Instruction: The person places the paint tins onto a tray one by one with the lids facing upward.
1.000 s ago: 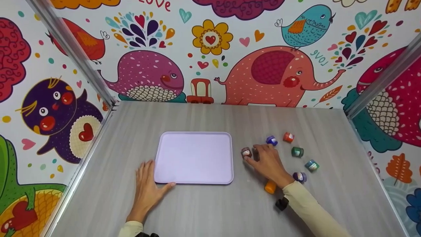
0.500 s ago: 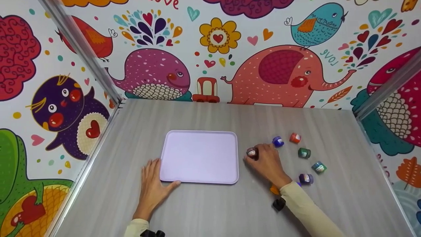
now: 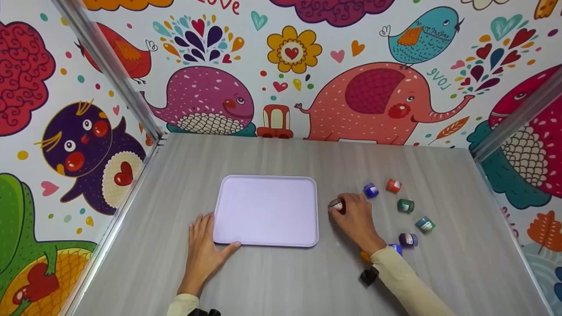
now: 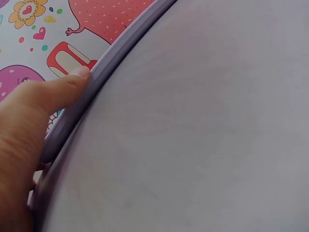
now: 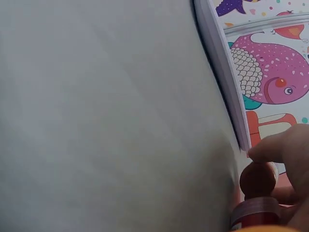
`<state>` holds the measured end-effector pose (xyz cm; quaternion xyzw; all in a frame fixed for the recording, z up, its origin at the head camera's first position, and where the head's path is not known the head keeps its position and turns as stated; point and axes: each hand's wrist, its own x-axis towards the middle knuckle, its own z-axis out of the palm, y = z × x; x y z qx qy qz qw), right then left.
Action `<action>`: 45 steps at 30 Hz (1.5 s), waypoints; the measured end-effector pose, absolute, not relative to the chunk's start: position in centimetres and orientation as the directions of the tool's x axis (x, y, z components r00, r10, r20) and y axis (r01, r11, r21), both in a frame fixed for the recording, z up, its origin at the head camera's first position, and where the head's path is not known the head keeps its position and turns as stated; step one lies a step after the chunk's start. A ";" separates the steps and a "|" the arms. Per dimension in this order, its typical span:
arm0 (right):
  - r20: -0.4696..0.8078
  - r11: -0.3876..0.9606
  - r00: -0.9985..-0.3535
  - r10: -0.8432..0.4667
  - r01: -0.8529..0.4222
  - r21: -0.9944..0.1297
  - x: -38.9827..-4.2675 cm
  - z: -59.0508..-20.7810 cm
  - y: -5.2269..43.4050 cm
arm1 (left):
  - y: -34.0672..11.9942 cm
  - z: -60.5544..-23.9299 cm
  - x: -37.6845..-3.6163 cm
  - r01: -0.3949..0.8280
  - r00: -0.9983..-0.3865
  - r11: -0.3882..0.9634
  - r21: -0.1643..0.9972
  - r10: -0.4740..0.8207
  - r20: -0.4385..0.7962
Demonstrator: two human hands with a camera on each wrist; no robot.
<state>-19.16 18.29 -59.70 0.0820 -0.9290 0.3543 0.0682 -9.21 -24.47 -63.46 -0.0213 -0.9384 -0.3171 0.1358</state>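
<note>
A lilac tray (image 3: 266, 210) lies flat on the table. My left hand (image 3: 205, 248) rests at its near left corner, thumb along the near edge and fingers stretched out by the left side. In the left wrist view the thumb (image 4: 67, 89) touches the tray's raised rim (image 4: 108, 60). To the right of the tray, my right hand (image 3: 356, 219) grips a small brown paint jar (image 3: 336, 204) between thumb and fingers, close over the table. The jar's round brown end (image 5: 257, 180) shows beside the right hand (image 5: 289, 159) in the right wrist view.
Several small paint jars lie to the right: a blue one (image 3: 371, 190), a red one (image 3: 394, 185), a green one (image 3: 405, 205), a teal one (image 3: 425, 224) and a purple one (image 3: 408, 239). An orange jar (image 3: 365, 256) is partly hidden under the right wrist. Cartoon-printed walls (image 3: 281, 87) enclose the table.
The right thumb and fingers have closed around the brown paint jar. The left hand stays at the tray's corner. The head view has shifted slightly.
</note>
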 end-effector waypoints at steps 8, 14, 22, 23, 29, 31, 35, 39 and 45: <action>0.226 0.661 -0.965 -0.136 -0.258 -0.705 -18.7 -59.1 16.1 | -25.0 -63.5 -9.0 0.120 -0.959 0.793 0.598 -0.064 0.277; 0.273 0.651 -0.954 -0.124 -0.286 -0.703 -18.3 -58.9 13.9 | -24.9 -63.3 -9.1 0.127 -0.960 0.798 0.589 -0.050 0.275; 0.355 0.567 -0.909 -0.220 -0.415 -0.711 -17.7 -59.7 8.9 | -26.5 -62.9 -8.1 0.097 -0.958 0.822 0.562 -0.077 0.277; 0.353 0.557 -0.906 -0.232 -0.421 -0.716 -17.6 -59.8 8.2 | -26.7 -62.8 -7.9 0.088 -0.959 0.822 0.563 -0.082 0.270; 0.294 0.533 -0.914 -0.281 -0.403 -0.744 -17.1 -60.1 5.6 | -27.0 -62.7 -7.6 0.059 -0.968 0.820 0.569 -0.092 0.233; 0.306 0.530 -0.904 -0.298 -0.424 -0.735 -17.0 -60.3 5.2 | -26.8 -62.7 -7.7 0.050 -0.972 0.818 0.573 -0.091 0.215; 0.338 0.535 -0.881 -0.330 -0.470 -0.702 -16.9 -60.7 4.7 | -26.2 -62.7 -8.1 0.043 -0.979 0.811 0.583 -0.082 0.186; 0.328 0.535 -0.875 -0.355 -0.478 -0.696 -16.7 -60.9 4.5 | -25.4 -62.9 -8.6 0.047 -0.984 0.804 0.593 -0.067 0.168; 0.333 0.487 -0.859 -0.389 -0.498 -0.718 -16.6 -61.0 4.1 | -24.4 -63.1 -9.5 0.079 -0.980 0.799 0.596 -0.047 0.194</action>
